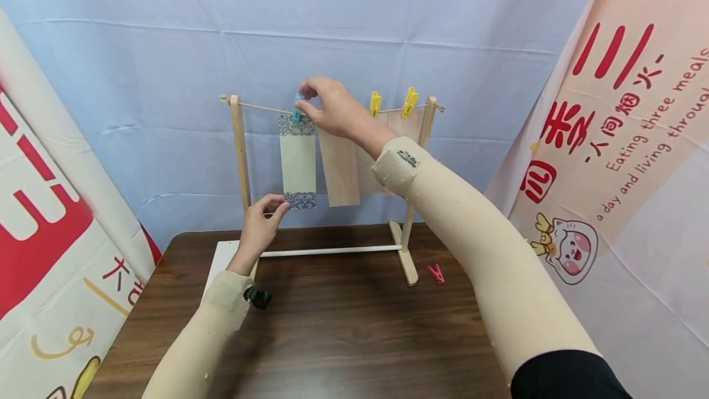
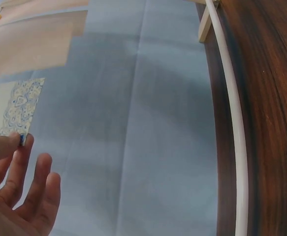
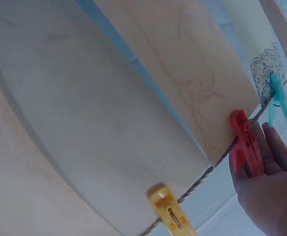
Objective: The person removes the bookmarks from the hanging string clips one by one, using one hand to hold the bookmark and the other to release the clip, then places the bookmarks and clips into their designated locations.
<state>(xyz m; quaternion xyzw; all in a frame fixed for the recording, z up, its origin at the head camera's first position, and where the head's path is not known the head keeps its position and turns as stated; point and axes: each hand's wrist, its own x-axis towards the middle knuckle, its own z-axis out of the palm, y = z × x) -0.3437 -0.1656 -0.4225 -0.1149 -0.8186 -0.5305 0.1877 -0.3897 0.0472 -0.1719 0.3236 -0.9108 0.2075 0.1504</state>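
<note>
1. My right hand (image 1: 335, 106) pinches the teal peg (image 1: 296, 116) between thumb and fingers, where it straddles the cord (image 1: 266, 108) at the top of the patterned card (image 1: 298, 164).
2. My left hand (image 1: 259, 229) grips the card's lower corner between thumb and forefinger; the other fingers spread loosely, clear of it.
3. The card hangs upright between my hands, cream in the middle with blue patterned bands at both ends, near the left post (image 1: 240, 146).
4. Beside it hang tan sheets (image 1: 340, 174), one under a red peg (image 3: 246, 142) (from above, my own hand hides that one), with yellow pegs (image 1: 410, 102) farther right.
5. A white rod (image 1: 332, 251) runs low between the posts, above the dark wooden table (image 1: 360, 331).
6. On the wood, a pink peg (image 1: 436, 274) lies near the rack's right foot, and a white board (image 1: 221, 257) lies by the left.
7. Creased pale-blue cloth (image 1: 354, 17) fills the back, with red-lettered banners (image 1: 620, 116) on either side.
8. My right arm reaches in from the lower right, crossing before the sheets, back of the hand uppermost; my left rises from the lower left, its hand lower.
</note>
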